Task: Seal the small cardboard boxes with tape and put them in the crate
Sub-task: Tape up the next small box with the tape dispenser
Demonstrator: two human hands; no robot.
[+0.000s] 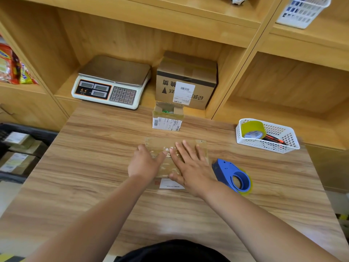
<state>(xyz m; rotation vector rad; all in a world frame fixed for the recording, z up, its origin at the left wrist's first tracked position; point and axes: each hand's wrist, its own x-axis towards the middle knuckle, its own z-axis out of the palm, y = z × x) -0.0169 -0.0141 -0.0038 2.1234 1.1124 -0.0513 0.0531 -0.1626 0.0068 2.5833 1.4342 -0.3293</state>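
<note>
A small flat cardboard box [160, 143] with shiny tape across its top lies in the middle of the wooden table [94, 167]. My left hand [144, 162] lies flat on its left part, and my right hand [190, 163] presses flat on its right part with fingers spread. A blue tape dispenser [233, 175] lies on the table just right of my right hand. A second small box [167, 117], its top flaps open, stands at the table's far edge. A dark crate [28, 129] holding several taped boxes sits below the table's left side.
A white basket [283, 146] with a tape roll [253, 129] and a cutter stands at the far right. On the shelf behind are a weighing scale [111, 82] and a larger carton [186, 80]. Another white basket [302, 11] sits on an upper shelf.
</note>
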